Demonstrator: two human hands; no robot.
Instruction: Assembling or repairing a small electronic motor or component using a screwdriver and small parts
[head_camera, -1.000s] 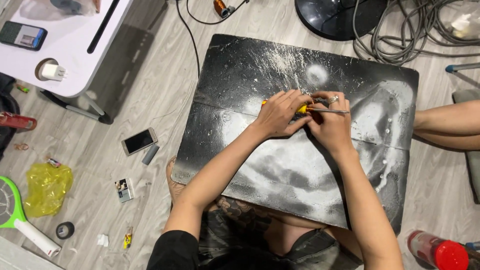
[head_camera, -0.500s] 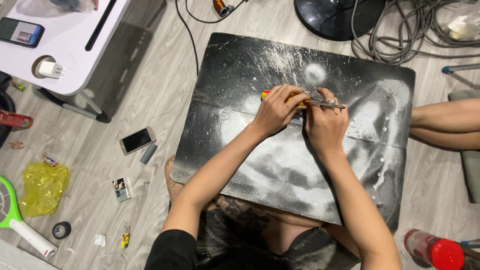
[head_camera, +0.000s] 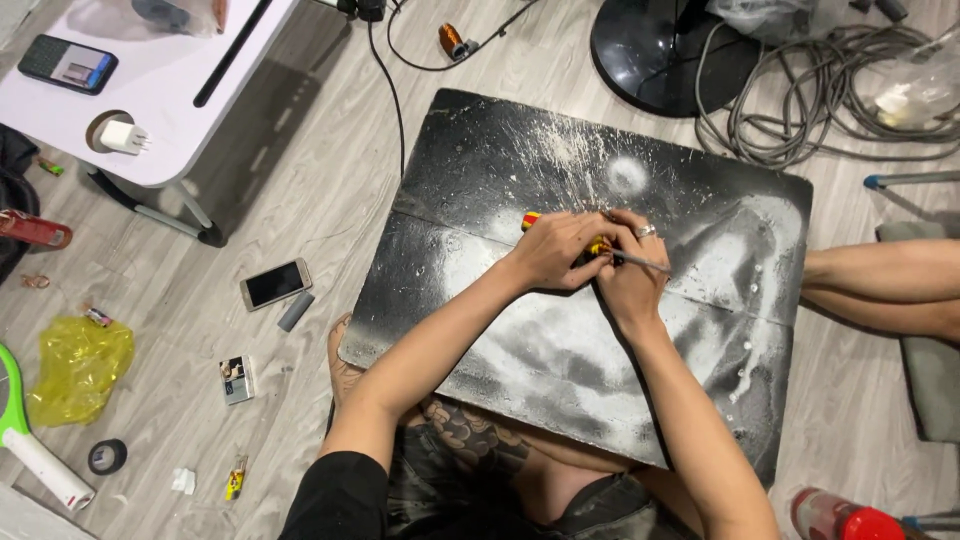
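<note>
A black board smeared with white paint lies on the floor across my lap. Over its middle, my left hand grips a screwdriver by its red and yellow handle, which pokes out to the left of the fist. My right hand, with a ring on one finger, presses against the left hand and pinches the thin metal shaft that points to the right. What lies under the two hands is hidden.
A white table with a phone and a charger stands at the top left. A second phone, a yellow bag, tape roll and swatter lie on the floor. Fan base, grey cables, another person's leg.
Both hands have stayed together on the screwdriver over the board's middle. More of the red handle end shows to the left of the left fist than one second ago.
</note>
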